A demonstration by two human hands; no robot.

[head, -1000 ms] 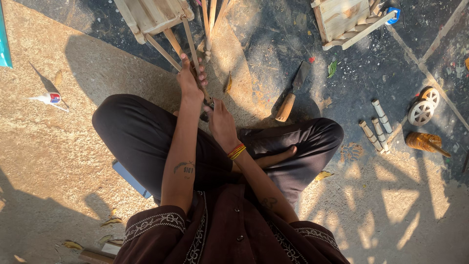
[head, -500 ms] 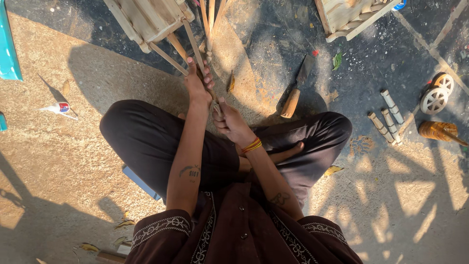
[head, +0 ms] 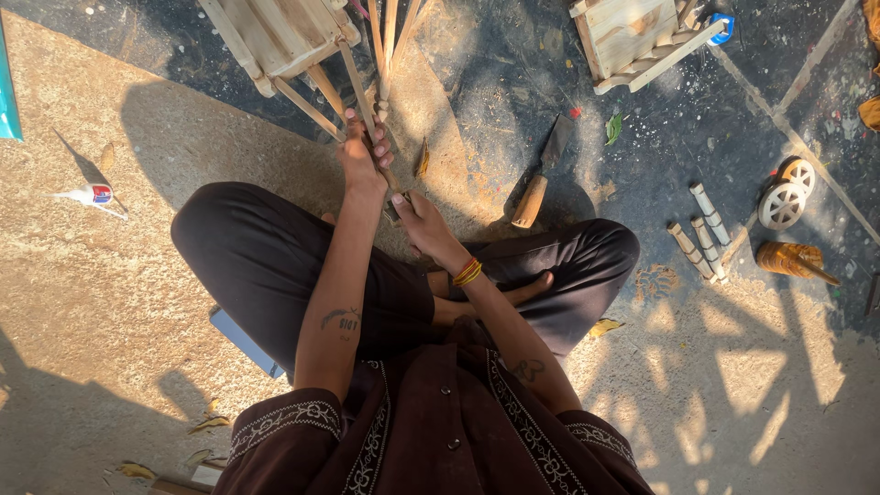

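left hand [head: 362, 158] closed around thin stick [head: 359, 92] by wooden frame [head: 275, 37] | right hand [head: 420, 218] clasps stick's lower end, above lap | advice: hold firm, keep it steady | knife [head: 543, 174] lies nearby

The ground [head: 110, 302] is bare, sandy concrete, lit warm and low by sun, with long shadows falling across it. Toward the top it turns to dark, dusty paving [head: 660, 137] crossed by a pale seam. On that dark paving lies a knife with a wooden handle [head: 541, 179]. Right of the knife lie three short bamboo pieces [head: 698, 229] and a pair of small wooden wheels [head: 788, 194]. Far left of the knife lies a small glue tube [head: 90, 195]. Dry leaves are scattered about.
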